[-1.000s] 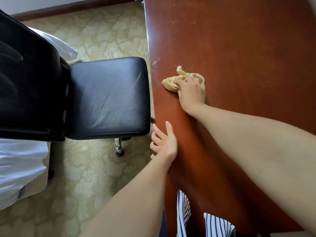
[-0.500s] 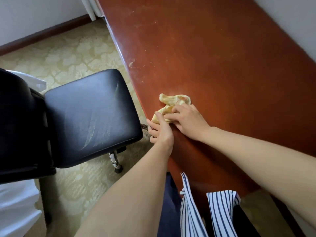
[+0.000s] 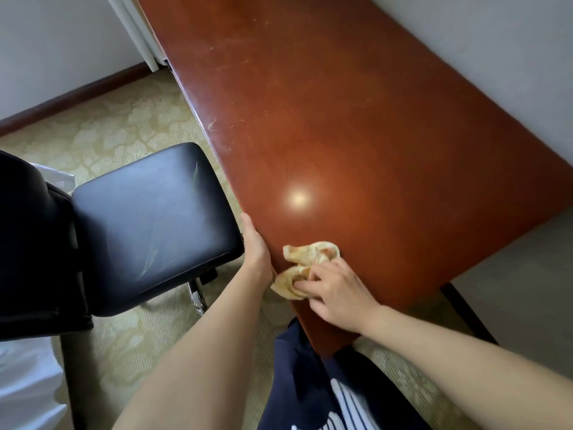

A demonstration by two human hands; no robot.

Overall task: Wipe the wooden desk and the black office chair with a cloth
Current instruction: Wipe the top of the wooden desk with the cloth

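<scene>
Navy and striped clothing [image 3: 310, 383]: nearest, bottom edge.
Right hand [image 3: 338, 287]: fingers bent over the cloth, gripping it against the desk.
Cloth [image 3: 307, 262]: yellowish, crumpled, on the desk's near left corner.
Left hand [image 3: 255, 246]: fingers straight, resting along the desk's left edge, holding nothing.
Chair [image 3: 148, 218]: black, just left of the desk, streaked seat.
Desk [image 3: 356, 135]: reddish wood, dusty farther off.
Carpet [image 3: 124, 125]: patterned, beneath.

Lower centre, our right hand [image 3: 336, 293] presses a yellow cloth [image 3: 302, 268] on the tabletop [image 3: 356, 135]; our left hand [image 3: 255, 243] rests on its edge beside the black chair [image 3: 148, 225].
</scene>
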